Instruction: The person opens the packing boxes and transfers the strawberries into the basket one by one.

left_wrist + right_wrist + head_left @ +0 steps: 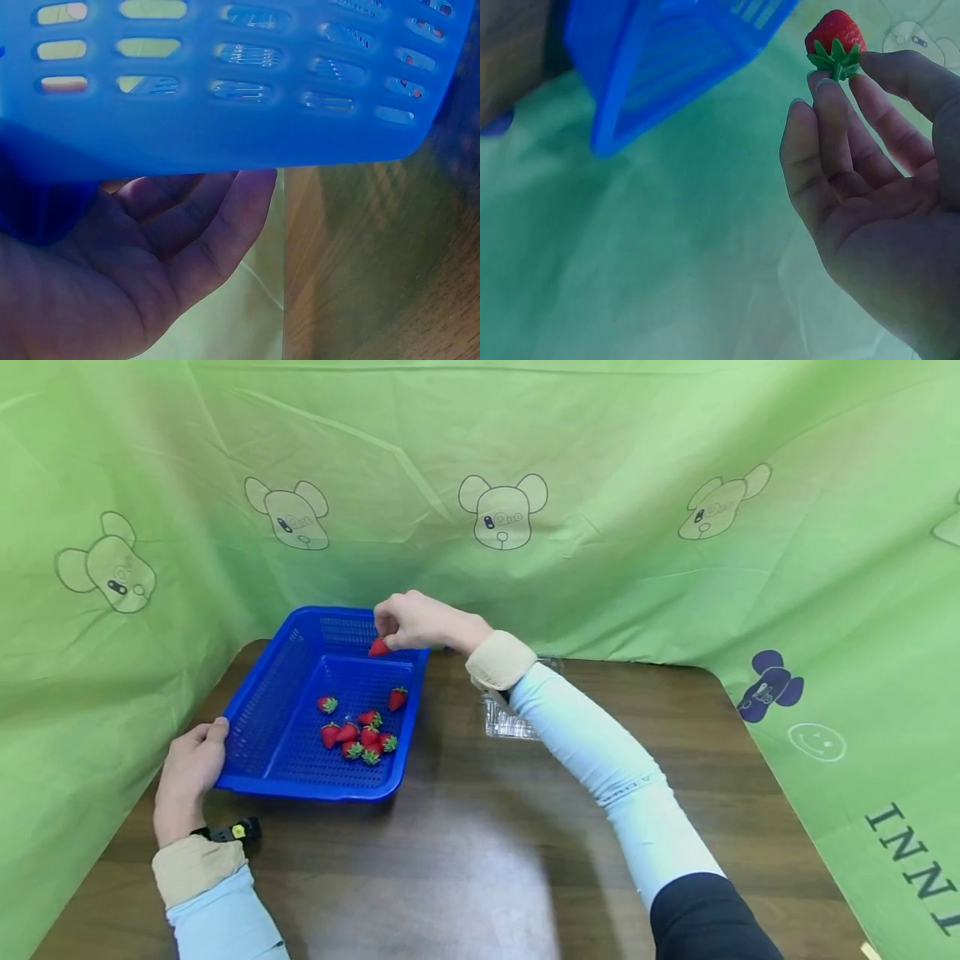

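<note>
A blue plastic basket (258, 693) with slotted sides stands at the left of the table, tilted slightly, with several red strawberries (369, 737) lying in its right half. My left hand (187, 768) grips the basket's near left corner, thumb at the rim; the left wrist view shows its fingers (217, 225) under the edge. Over the basket's far right corner, my right hand (420, 620) pinches one strawberry (835, 45) by its green leaf end between thumb and fingertips. The red tip points down into the basket in the head view.
A clear plastic container (510, 722) lies on the wooden table (480, 860) behind the right forearm, partly hidden by it. Green cloth (600, 585) with mouse-face prints hangs at the back and both sides.
</note>
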A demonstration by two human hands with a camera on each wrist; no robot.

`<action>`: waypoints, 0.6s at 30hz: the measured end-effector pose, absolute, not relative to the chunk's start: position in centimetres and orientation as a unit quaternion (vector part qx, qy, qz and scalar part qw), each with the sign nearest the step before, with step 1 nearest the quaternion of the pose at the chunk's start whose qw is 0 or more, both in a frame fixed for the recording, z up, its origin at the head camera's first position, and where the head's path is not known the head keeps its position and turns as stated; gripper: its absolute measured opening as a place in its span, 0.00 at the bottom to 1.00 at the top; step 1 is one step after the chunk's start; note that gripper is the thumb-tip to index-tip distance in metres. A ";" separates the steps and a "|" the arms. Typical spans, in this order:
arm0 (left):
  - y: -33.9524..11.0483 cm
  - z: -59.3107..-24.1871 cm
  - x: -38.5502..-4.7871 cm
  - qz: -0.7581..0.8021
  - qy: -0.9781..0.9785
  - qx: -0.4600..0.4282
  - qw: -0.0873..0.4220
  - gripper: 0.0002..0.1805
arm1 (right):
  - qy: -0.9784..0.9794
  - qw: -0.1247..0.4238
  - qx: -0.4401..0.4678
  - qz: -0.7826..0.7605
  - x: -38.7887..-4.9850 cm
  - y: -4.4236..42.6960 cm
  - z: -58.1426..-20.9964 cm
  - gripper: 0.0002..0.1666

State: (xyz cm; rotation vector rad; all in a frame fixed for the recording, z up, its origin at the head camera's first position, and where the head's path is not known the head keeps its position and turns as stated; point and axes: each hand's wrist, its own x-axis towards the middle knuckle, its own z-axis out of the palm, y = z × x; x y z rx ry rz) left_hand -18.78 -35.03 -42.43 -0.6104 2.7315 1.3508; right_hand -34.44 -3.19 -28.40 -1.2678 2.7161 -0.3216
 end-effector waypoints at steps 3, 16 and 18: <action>-35.1 -42.3 -18.8 0.434 0.879 -0.197 0.017 0.40 | 0.900 0.078 -0.416 -0.103 -34.7 -5.0 -29.3 0.04; -35.0 -42.6 -19.1 0.430 0.885 -0.180 0.002 0.40 | 0.902 0.115 -0.395 -0.131 -35.2 -8.0 -36.5 0.02; -35.1 -42.7 -19.1 0.432 0.883 -0.183 0.003 0.40 | 0.907 0.118 -0.385 -0.123 -35.2 -8.4 -37.5 0.04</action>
